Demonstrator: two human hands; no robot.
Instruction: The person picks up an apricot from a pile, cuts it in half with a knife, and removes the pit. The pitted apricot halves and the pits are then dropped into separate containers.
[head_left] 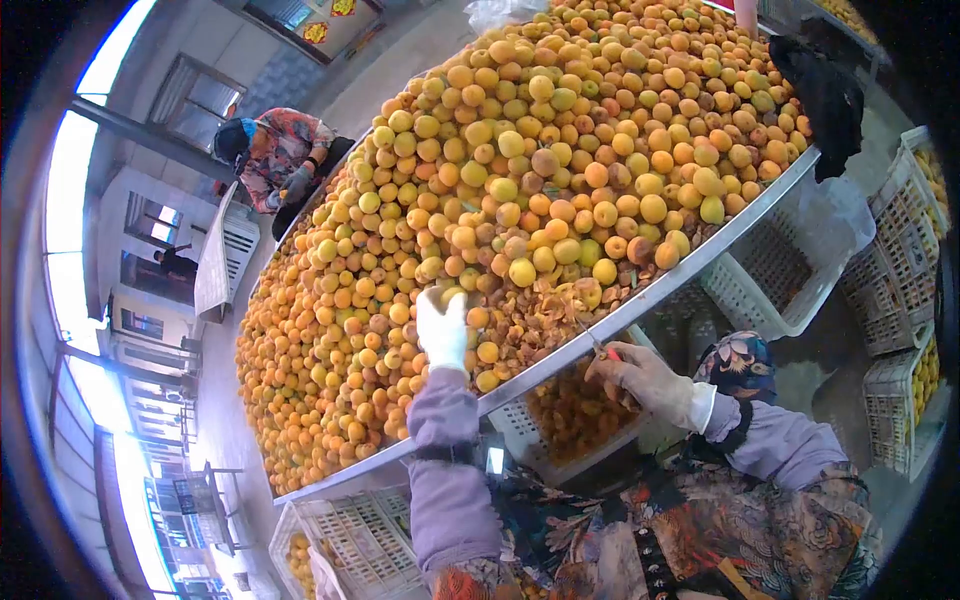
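Apricots [520, 140], yellow to orange with some browned, are heaped on a large metal-edged table. My left hand [441, 330], in a white glove, reaches into the near side of the heap, its thumb and fingers curled around a yellow apricot [451, 296]. In my gloved right hand [645, 381], at the table's edge, is a small knife [611, 353] with a red handle; its thin blade points toward the heap. Torn brown apricot pieces [545, 320] lie on the table between my hands. Below the edge, a white crate [520, 430] holds more such pieces.
The metal rim [690, 265] runs between me and the heap. White crates [765, 270] stand below on the right, more crates [900, 250] beyond, and another crate [350, 540] at lower left. A black cloth [820, 100] hangs over the far corner. Another person [285, 155] works across the table.
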